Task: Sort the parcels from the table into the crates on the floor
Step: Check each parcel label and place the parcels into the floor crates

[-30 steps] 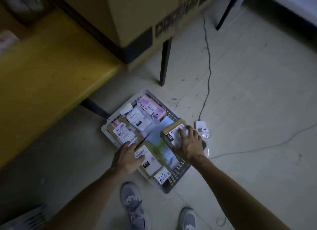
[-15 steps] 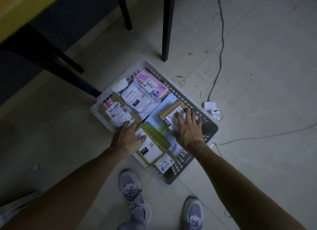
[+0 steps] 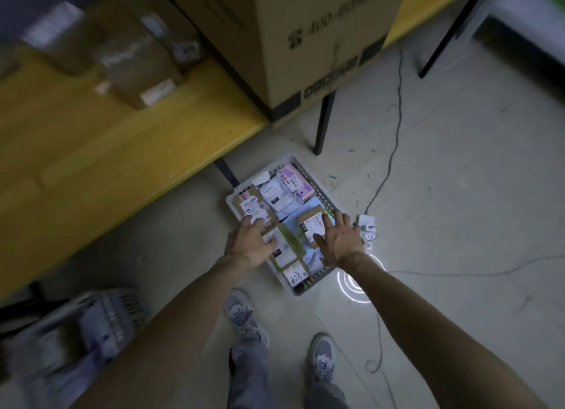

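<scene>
At the lower left, blurred, stands a pale slatted plastic crate (image 3: 104,317). Above it runs the smooth yellow tabletop (image 3: 91,158), which carries a few boxy brown cardboard parcels (image 3: 137,69), too smeared to read. Further right on the table sits a large matte cardboard carton (image 3: 305,36) with dark printing along its lower edge.

On the grey concrete floor below it lies a white rectangular crate (image 3: 319,190) with lattice walls, packed flat with sorted parcels: a brown cardboard parcel (image 3: 250,205) with white labels, a crinkled white poly mailer (image 3: 276,196), a pink box (image 3: 295,182) and a labelled flat packet (image 3: 295,275) at the near end.

The left hand (image 3: 252,243) is spread flat, fingers straight, over the labelled cardboard. The right hand (image 3: 344,243) is likewise splayed, gripping nothing, above a small brown carton (image 3: 312,225); whether either hand touches cannot be told.

Just beside the crate lies a white plug adapter (image 3: 367,223), with a thin black cable (image 3: 394,139) trailing away.
</scene>
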